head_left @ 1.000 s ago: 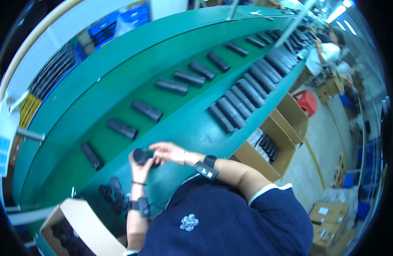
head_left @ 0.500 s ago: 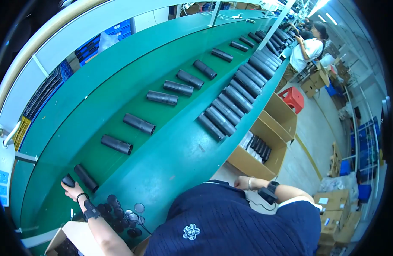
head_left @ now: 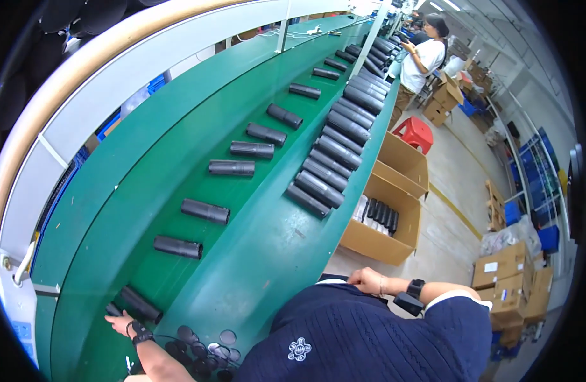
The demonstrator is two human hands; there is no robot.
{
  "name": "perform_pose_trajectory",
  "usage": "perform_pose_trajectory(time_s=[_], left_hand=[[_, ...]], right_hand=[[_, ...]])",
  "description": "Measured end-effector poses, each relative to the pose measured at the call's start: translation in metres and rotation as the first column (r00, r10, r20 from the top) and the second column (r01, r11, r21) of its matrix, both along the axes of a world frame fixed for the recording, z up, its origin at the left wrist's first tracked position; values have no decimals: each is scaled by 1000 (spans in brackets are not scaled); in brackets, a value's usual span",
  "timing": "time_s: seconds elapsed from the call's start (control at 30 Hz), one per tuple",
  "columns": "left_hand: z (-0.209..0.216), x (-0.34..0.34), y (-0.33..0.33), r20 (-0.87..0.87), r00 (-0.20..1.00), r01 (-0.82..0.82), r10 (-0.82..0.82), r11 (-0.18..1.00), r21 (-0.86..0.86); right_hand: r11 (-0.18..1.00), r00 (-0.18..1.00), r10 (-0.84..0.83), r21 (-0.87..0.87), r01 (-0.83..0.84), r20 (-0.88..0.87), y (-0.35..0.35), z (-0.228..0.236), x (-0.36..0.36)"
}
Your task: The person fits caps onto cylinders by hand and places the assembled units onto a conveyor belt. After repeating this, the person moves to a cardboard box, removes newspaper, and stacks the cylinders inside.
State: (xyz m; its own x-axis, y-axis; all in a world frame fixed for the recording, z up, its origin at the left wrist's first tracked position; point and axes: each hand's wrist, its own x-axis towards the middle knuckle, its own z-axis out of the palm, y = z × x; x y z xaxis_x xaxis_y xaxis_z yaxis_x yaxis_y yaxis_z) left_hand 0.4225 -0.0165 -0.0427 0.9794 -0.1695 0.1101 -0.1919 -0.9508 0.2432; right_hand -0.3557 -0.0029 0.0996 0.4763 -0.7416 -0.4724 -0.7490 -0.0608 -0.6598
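At the near left end of the green bench, my left hand [head_left: 120, 322] is closed on a short-looking black tube [head_left: 114, 309], mostly covered by the fingers. Just beside it on the sunken strip lies another black tube [head_left: 142, 304]. Several dark round discs [head_left: 197, 349], some clear or glossy, are heaped close to my left wrist. My right hand [head_left: 367, 280] rests at my waist by the bench's near edge. Its fingers are curled and partly hidden by my dark shirt; no object shows in them.
Spaced black tubes [head_left: 232, 167] lie along the sunken strip [head_left: 140, 261]. A tight row of tubes [head_left: 318, 189] lines the bench's right side. Open cartons [head_left: 395, 249], one holding tubes, stand to the right near a red stool [head_left: 414, 134]. A person [head_left: 423, 60] is farther along.
My view has turned, moving the near left end lower in the picture. My left hand still grips the tube beside the same neighbouring tube. The right hand stays at my waist.
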Motion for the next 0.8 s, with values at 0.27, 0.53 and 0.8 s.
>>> perform_pose_trajectory(time_s=[0.27, 0.53, 0.8], left_hand=[[7, -9, -1, -282, 958, 29, 42, 970, 243], [37, -92, -21, 81, 996, -29, 36, 996, -81], [29, -164, -23, 47, 980, 196, -191, 926, -322]], right_hand=[[942, 926, 227, -173, -287, -302, -3, 17, 26], [859, 791, 215, -274, -432, -572, -13, -9, 35], [915, 877, 322, -122, -385, -357, -21, 20, -28]])
